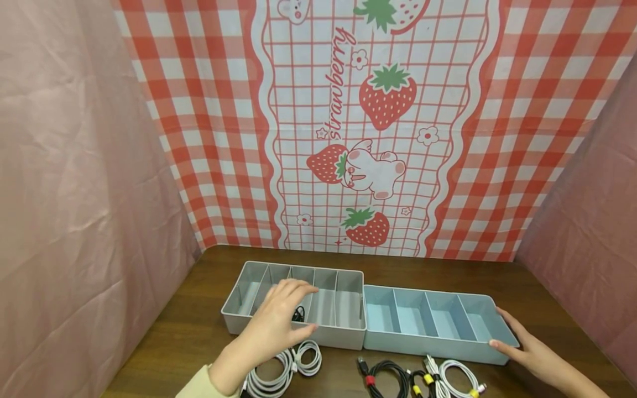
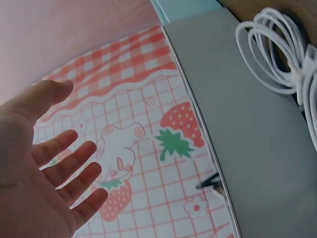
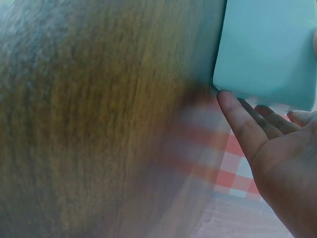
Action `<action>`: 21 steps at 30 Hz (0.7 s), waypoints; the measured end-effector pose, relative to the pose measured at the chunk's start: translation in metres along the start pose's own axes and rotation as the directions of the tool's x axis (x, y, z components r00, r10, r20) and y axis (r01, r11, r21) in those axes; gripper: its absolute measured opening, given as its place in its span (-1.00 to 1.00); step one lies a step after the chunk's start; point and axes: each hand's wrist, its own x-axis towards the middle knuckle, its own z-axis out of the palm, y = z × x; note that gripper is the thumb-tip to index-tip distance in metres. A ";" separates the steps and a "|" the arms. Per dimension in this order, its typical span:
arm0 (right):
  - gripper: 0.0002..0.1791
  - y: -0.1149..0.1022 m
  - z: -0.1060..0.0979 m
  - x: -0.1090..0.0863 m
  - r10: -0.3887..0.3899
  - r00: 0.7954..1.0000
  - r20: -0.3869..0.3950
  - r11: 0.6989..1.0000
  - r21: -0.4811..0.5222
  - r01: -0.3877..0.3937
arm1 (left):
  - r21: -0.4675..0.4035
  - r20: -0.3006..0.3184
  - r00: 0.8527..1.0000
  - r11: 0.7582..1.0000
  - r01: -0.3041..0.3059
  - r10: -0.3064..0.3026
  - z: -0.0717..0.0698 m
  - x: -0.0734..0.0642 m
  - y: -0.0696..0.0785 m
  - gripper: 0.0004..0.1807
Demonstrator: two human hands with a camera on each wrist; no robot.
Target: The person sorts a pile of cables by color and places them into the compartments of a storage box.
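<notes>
My left hand [image 1: 278,312] hovers over the grey divided box [image 1: 338,336], thumb and fingers spread apart with nothing between them. A black cable [image 1: 298,314] shows in one compartment behind that hand, partly hidden by it. In the left wrist view the fingers of the left hand [image 2: 59,168] look loose and empty, beside the box's grey wall [image 2: 218,109]. At the right end of the light blue divided box [image 1: 428,345], my right hand [image 1: 534,351] grips the end, its thumb at the front corner and fingers along the far side. The right wrist view shows fingertips [image 3: 230,101] touching the blue box's edge [image 3: 267,54].
In front of the boxes lie coiled light cables [image 1: 308,359], a black cable with a red tie [image 1: 393,367], and a white cable with a yellow tie [image 1: 460,367]. Both boxes stand end to end on the brown wooden table [image 1: 169,331]. A strawberry-print cloth [image 1: 348,166] hangs behind.
</notes>
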 end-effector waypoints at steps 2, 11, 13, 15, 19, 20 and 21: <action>-0.11 0.000 0.000 0.000 0.004 1.000 0.004 1.000 0.001 -0.004 | 0.002 -0.015 1.000 1.000 -0.016 0.016 0.002 0.000 0.004 -0.35; -0.11 0.001 0.000 0.000 0.006 1.000 0.006 1.000 0.006 -0.006 | -0.029 0.013 0.999 0.999 -0.039 0.039 0.008 -0.001 0.020 -0.33; -0.11 0.001 0.000 0.000 0.004 1.000 0.003 1.000 0.001 -0.004 | -0.042 0.025 0.999 0.998 -0.045 0.046 0.010 -0.001 0.023 -0.33; -0.11 0.001 0.000 0.000 0.005 1.000 0.000 1.000 -0.006 -0.005 | -0.053 0.031 0.998 0.997 -0.059 0.061 0.013 0.000 0.025 -0.33; -0.11 0.000 0.000 0.000 -0.002 1.000 -0.007 1.000 -0.018 0.001 | -0.071 0.026 0.993 0.991 -0.115 0.118 0.020 0.001 0.030 -0.34; -0.11 0.000 0.000 0.000 -0.002 1.000 -0.005 1.000 -0.012 0.002 | -0.070 0.023 0.990 0.989 -0.134 0.136 0.021 0.001 0.031 -0.34; -0.11 0.001 0.000 0.000 -0.006 1.000 -0.006 1.000 -0.010 0.006 | -0.070 0.021 0.988 0.986 -0.151 0.153 0.023 0.001 0.031 -0.34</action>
